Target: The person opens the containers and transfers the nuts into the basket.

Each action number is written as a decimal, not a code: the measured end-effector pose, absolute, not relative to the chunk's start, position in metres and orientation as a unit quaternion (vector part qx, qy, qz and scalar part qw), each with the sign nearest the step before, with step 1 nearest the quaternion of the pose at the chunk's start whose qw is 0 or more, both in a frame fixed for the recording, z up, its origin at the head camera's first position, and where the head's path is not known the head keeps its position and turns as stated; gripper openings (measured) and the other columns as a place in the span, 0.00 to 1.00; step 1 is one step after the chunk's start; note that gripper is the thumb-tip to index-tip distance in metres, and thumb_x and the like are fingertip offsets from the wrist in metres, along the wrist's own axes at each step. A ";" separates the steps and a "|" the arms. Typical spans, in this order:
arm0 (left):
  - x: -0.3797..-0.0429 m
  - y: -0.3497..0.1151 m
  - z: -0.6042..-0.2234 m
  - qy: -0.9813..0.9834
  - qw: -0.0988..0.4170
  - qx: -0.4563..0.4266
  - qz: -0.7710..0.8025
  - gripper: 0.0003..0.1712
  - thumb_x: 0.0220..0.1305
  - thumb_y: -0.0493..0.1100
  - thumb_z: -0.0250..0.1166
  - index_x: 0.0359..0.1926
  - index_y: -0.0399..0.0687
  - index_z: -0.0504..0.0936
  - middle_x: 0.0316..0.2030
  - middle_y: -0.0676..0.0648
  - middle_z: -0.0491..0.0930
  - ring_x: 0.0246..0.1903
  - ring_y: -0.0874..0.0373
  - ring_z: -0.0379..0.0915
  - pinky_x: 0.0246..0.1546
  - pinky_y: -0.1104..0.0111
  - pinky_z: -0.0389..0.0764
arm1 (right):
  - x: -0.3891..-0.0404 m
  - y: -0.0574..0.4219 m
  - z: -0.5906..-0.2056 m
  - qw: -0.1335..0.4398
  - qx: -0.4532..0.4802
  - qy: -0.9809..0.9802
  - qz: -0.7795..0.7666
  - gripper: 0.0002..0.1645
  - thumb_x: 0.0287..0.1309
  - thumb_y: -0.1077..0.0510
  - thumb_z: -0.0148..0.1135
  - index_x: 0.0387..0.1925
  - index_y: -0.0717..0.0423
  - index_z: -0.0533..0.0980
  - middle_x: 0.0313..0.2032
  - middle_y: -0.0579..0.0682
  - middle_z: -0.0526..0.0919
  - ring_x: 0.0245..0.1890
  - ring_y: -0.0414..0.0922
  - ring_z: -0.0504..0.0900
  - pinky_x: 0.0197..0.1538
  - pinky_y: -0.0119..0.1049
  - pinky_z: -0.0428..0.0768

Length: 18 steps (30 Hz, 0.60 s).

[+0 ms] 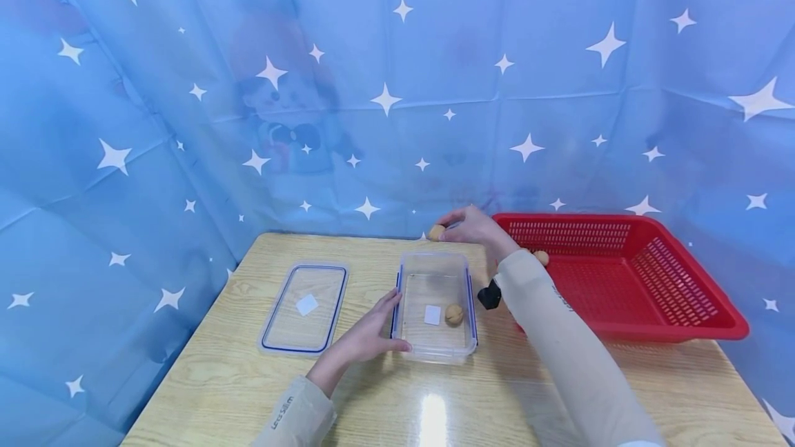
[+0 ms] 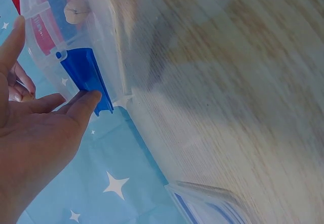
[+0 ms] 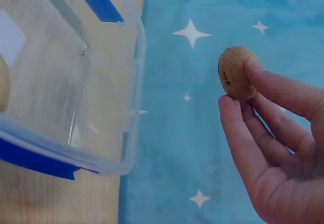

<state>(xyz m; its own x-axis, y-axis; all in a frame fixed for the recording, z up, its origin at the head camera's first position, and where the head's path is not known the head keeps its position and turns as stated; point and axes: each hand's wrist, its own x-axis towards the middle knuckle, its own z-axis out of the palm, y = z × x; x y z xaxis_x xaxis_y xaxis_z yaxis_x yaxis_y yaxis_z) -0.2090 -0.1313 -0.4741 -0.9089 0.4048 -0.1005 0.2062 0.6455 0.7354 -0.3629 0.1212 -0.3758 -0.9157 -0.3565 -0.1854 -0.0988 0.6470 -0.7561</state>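
My right hand (image 1: 473, 227) pinches a walnut (image 3: 236, 72) between thumb and fingertips, held up beyond the far end of a clear plastic container (image 1: 435, 350). Inside that container lies another walnut (image 1: 454, 314), beside a white square (image 1: 432, 315) on its floor. My left hand (image 1: 370, 334) rests against the container's left side with fingers extended. In the left wrist view its fingertips touch the blue latch (image 2: 87, 75), which hangs down along the wall.
A red plastic basket (image 1: 646, 330) stands at the right, with a walnut (image 1: 542, 257) showing inside beyond the right sleeve. Left of the container, the clear lid (image 1: 304, 330) with a blue seal lies flat on the wooden table (image 1: 205, 378). A blue starry curtain (image 1: 435, 47) hangs behind.
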 end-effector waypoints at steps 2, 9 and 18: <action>-0.209 -0.131 -0.474 0.899 0.129 0.170 0.383 0.56 0.59 0.51 0.72 0.78 0.41 0.50 0.79 0.39 0.44 0.77 0.37 0.46 0.76 0.42 0.55 | -0.365 0.124 -0.374 0.160 -0.132 0.892 -0.402 0.23 0.64 0.54 0.65 0.59 0.54 0.78 0.63 0.61 0.76 0.65 0.60 0.72 0.66 0.57 0.75; -0.209 -0.131 -0.475 0.898 0.129 0.170 0.385 0.56 0.59 0.51 0.73 0.78 0.41 0.50 0.79 0.39 0.45 0.77 0.37 0.46 0.76 0.42 0.56 | -0.368 0.134 -0.367 0.154 -0.107 0.890 -0.416 0.25 0.63 0.53 0.66 0.60 0.55 0.77 0.64 0.61 0.74 0.64 0.59 0.71 0.65 0.54 0.76; -0.210 -0.131 -0.476 0.899 0.127 0.172 0.381 0.56 0.59 0.52 0.72 0.78 0.41 0.50 0.79 0.39 0.45 0.77 0.38 0.46 0.76 0.43 0.56 | -0.373 0.150 -0.351 0.144 -0.084 0.888 -0.428 0.25 0.63 0.54 0.66 0.61 0.56 0.77 0.63 0.62 0.74 0.60 0.57 0.73 0.62 0.49 0.80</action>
